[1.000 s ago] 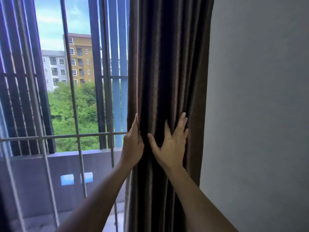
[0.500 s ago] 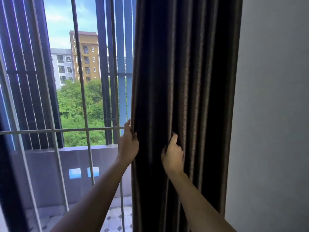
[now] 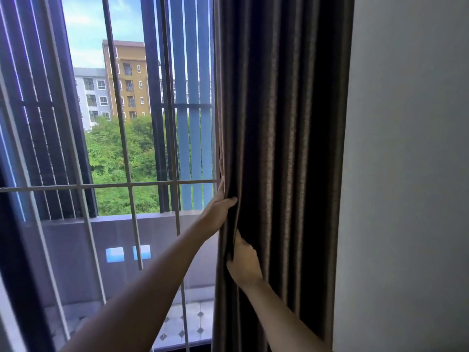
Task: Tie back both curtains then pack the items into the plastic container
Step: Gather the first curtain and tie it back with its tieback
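A dark brown pleated curtain (image 3: 286, 123) hangs bunched between the window and the right wall. My left hand (image 3: 220, 209) holds its left edge, thumb in front of the cloth and fingers behind the hem. Lower down, my right hand (image 3: 244, 260) grips the front folds, its fingers buried in the pleats. No tie-back and no plastic container are in view.
A window with a white metal grille (image 3: 121, 185) fills the left half; a balcony wall, tiled floor, trees and buildings lie beyond. A plain grey wall (image 3: 411, 174) stands close on the right of the curtain.
My right hand went from lying flat on the curtain to gripping its folds, lower and further left. My left hand has stayed on the curtain's edge. The view has moved closer.
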